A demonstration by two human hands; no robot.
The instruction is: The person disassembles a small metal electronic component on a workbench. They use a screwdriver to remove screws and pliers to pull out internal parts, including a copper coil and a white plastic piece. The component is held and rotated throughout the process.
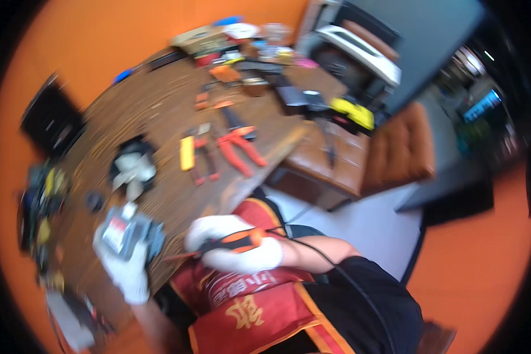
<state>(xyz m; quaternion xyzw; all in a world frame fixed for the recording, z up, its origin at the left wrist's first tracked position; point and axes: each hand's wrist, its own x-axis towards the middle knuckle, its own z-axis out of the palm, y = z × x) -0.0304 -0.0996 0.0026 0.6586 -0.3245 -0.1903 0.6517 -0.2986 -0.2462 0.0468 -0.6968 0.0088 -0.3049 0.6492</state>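
Note:
My left hand, in a white glove, is closed around a grey boxy device with a red and white label on its face. My right hand, gloved in white too, grips the orange and black handle of a soldering iron. Its thin metal rod reaches left toward the grey device, though blur hides whether they touch. A black cord runs from the handle over my right forearm. Beyond the left hand lie a dark round part with white blades and a small dark round piece.
On the wooden table lie red-handled pliers, a yellow-handled tool and a pair with dark red handles. Clutter crowds the far edge. A black panel stands at left; a brown padded chair is at right.

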